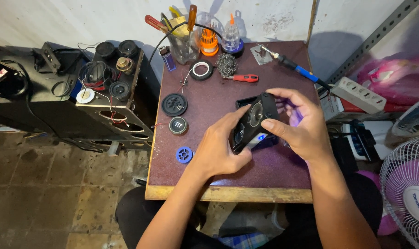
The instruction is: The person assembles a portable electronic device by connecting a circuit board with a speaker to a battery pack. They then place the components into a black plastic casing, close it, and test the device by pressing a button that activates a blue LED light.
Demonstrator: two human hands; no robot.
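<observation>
While both hands grip a small black speaker unit (254, 123) above the maroon surface (283, 166), the head camera looks straight down on a crowded repair spot. The left hand (218, 147) wraps the lower end of the unit, fingers curled closed against its side; the right hand (300, 122) pinches the upper end, thumb on the face just beside the round driver, fingers closed behind it. The unit is tilted, held just clear of the surface near its middle, with a blue glow showing under it. The likeliest mishap, judging from this view, is a slip: the hold rests on fingertips at 2 ends, and a twist could drop the unit onto the surface or press the thumb into the driver cone. Behind the hands, a soldering iron (292, 64) with a blue handle lies with its tip toward the metal stand (262, 54); whether it is hot cannot be told, but a raised right elbow or a snagged cord could drag it. To the left, 2 round black speaker parts (175, 104) and a blue plastic disc (184, 155) sit near the edge, where a sweeping left forearm could knock them to the floor. A red-handled screwdriver (242, 78) lies beside a wire-wool ball (226, 64).
</observation>
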